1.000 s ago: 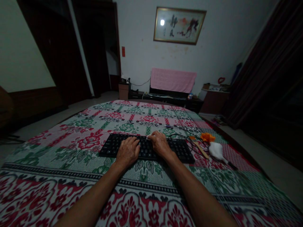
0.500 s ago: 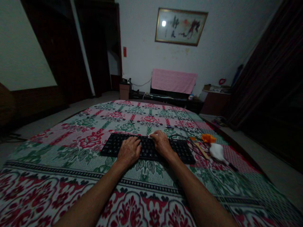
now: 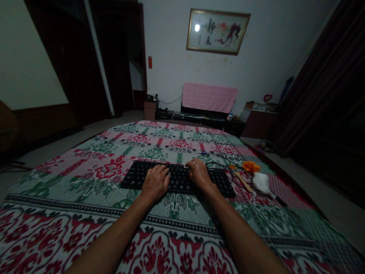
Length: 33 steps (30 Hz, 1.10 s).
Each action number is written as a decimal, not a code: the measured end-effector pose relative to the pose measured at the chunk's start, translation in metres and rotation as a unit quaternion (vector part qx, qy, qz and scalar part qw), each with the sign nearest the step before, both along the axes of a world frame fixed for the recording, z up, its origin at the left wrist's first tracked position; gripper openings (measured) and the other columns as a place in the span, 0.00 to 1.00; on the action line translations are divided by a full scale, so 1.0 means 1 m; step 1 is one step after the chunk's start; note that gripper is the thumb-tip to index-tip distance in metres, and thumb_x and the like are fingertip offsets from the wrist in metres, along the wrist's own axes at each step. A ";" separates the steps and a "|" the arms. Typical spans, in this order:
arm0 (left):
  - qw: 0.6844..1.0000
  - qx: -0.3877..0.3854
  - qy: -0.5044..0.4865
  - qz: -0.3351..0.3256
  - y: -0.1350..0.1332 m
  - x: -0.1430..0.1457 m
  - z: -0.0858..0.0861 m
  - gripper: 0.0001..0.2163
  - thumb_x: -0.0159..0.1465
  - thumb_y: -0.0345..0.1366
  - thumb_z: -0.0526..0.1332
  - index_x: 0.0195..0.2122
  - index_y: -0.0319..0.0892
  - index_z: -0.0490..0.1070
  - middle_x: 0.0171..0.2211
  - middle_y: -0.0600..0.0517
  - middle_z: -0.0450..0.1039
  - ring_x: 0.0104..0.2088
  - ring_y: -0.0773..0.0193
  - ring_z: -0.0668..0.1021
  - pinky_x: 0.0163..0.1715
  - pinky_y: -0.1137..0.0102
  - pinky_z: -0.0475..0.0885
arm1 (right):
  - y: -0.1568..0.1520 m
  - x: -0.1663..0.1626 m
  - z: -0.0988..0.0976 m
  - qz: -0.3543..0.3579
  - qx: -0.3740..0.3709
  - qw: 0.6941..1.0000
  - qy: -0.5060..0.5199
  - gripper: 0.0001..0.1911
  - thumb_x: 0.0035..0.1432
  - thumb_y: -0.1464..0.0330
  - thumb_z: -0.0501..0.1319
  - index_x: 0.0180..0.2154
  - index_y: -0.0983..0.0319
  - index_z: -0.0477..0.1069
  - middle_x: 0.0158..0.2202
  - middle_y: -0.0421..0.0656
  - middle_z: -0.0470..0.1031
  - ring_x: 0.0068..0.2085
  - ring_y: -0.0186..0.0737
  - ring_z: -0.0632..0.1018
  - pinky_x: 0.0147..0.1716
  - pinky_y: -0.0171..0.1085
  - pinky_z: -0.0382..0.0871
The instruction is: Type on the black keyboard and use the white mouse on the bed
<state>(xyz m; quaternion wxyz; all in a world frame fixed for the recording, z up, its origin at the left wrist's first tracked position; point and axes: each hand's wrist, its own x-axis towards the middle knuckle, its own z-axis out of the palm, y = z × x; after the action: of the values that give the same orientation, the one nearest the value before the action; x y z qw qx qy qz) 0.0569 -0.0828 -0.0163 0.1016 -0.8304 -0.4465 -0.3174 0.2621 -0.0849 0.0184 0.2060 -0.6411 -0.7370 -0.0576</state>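
Bedspread (image 3: pixel 42 228): patterned cloth beneath everything listed here; 12 o'clock points away from the person, with the keyboard at the dial's centre.
Left hand (image 3: pixel 155 182): open, palm down, fingers loosely extended over the keys left of the middle; nothing held that shows.
Keyboard (image 3: pixel 178 180): flat on the bedspread, under both hands.
Long axis: roughly 9 to 3 o'clock, across the person, the right end a little nearer the body.
Key relation: the left hand lies nearer the 9 o'clock end; the right hand, nearer the 3 o'clock end, reaches closer to the far edge.
Right hand (image 3: pixel 199 172): fingers bent toward 10 o'clock; cannot tell whether the fingertips grip anything.
Cable (image 3: pixel 218 154): beyond the right hand, between 1 and 3 o'clock.
Stick (image 3: pixel 243 182): at 3 o'clock, lying from 11 to 5.
Orange cloth (image 3: pixel 251 166): between 2 and 3, touching or just beside the white wad (image 3: pixel 261 181).
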 end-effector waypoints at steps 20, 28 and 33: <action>1.000 0.003 -0.006 -0.007 0.000 0.000 0.001 0.13 0.64 0.35 0.54 0.47 0.40 0.72 0.49 0.45 0.73 0.51 0.53 0.72 0.49 0.57 0.66 | -0.003 0.001 0.006 -0.015 -0.013 1.000 -0.012 0.16 0.58 0.76 0.54 0.43 0.60 0.76 0.41 0.49 0.71 0.43 0.43 0.69 0.44 0.38 0.59; 1.000 -0.008 -0.011 -0.003 0.000 0.000 -0.001 0.13 0.64 0.36 0.53 0.47 0.41 0.72 0.50 0.45 0.73 0.51 0.53 0.71 0.50 0.57 0.66 | -0.004 -0.006 0.002 0.079 -0.003 0.997 -0.020 0.17 0.61 0.76 0.52 0.45 0.57 0.74 0.43 0.45 0.71 0.44 0.39 0.69 0.45 0.36 0.59; 1.000 -0.004 -0.004 -0.005 0.001 0.000 -0.001 0.14 0.64 0.36 0.53 0.47 0.41 0.72 0.50 0.45 0.73 0.51 0.54 0.71 0.50 0.57 0.66 | -0.004 0.000 0.003 0.029 -0.013 0.999 -0.010 0.16 0.57 0.77 0.53 0.41 0.60 0.76 0.40 0.47 0.71 0.43 0.40 0.70 0.46 0.37 0.59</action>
<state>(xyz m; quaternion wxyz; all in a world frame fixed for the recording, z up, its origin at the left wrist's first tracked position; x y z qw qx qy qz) 0.0567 -0.0817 -0.0175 0.0948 -0.8319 -0.4440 -0.3191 0.2623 -0.0886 0.0216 0.1920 -0.6212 -0.7582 -0.0486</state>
